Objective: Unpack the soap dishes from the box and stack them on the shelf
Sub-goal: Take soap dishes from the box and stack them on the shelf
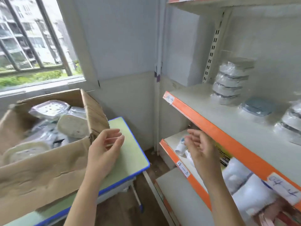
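Head view: left hand [104, 152] and right hand [201, 149] hang loosely curled at centre, holding nothing. Soap dishes [231, 82] stack upper right on shelf [211, 121]; others fill box [48, 168], lower left. Label [183, 168] reads "4-3".

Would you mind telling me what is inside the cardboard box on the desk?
The cardboard box holds several plastic-wrapped soap dishes: a pale purple one at the back, cream ones in the middle and at the front. Whatever lies beneath them is covered by wrapping and the box wall.
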Tool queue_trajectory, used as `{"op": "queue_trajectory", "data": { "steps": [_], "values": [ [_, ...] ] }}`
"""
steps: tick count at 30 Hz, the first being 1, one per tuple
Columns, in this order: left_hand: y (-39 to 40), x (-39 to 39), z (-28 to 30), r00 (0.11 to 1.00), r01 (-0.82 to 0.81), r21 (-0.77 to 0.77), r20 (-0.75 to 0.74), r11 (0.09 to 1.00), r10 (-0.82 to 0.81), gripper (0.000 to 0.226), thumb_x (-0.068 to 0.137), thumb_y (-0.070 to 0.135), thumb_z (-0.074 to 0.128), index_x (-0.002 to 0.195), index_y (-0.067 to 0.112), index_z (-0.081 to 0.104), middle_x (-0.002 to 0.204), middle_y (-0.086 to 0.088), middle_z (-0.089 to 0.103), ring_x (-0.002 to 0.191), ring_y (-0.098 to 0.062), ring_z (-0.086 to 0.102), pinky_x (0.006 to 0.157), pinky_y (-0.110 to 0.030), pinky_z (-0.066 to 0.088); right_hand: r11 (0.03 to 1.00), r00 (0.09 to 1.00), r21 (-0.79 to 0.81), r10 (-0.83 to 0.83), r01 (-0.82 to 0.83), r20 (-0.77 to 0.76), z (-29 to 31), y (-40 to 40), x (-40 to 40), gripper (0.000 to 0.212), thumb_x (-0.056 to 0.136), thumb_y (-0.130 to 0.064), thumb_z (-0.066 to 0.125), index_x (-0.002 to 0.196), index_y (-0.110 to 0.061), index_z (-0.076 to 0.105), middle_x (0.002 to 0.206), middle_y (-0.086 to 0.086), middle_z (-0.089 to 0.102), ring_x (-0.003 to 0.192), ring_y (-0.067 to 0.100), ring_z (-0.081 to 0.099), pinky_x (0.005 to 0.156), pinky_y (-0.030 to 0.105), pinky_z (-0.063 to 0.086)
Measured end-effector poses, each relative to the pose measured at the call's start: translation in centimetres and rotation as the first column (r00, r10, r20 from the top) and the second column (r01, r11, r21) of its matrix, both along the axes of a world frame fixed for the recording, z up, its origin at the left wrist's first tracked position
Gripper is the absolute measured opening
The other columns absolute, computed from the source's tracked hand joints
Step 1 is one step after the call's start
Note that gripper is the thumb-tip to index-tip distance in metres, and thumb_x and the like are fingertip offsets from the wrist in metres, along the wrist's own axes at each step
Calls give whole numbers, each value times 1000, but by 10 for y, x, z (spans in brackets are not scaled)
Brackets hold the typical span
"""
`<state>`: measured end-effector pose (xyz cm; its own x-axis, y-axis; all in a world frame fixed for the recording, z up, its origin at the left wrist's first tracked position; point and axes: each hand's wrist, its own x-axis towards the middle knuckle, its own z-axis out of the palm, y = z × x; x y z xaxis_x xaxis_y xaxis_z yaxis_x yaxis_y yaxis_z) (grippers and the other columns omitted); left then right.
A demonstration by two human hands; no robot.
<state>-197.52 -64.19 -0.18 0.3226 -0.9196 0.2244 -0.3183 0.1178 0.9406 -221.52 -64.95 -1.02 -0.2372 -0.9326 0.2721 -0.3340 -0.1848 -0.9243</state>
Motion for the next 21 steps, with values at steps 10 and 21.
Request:
{"op": "queue_trajectory", "data": {
  "steps": [10, 21],
  "values": [
    [1, 195, 6, 950, -309, -51, 28, 950, 310, 14, 86, 15, 65, 87, 28, 62, 88, 7, 68, 83, -12, 65, 72, -21, 51, 943, 943, -5, 332, -332, -4, 11, -50, 209, 22, 88, -15, 60, 95, -35, 59, 90, -8, 66, 77, 1, 60, 72, 17, 47],
    [-20, 323, 3, 898, -338, 91, 329, 937, 292, 16, 86, 20, 66, 100, 14, 64, 90, 1, 67, 81, -7, 62, 80, -29, 53, 826, 753, 192, 562, -530, -343, 19, -114, 354, 26, 89, -22, 57, 115, -20, 59, 105, -2, 64, 93, 10, 58, 88, 26, 45]
  ]
}}
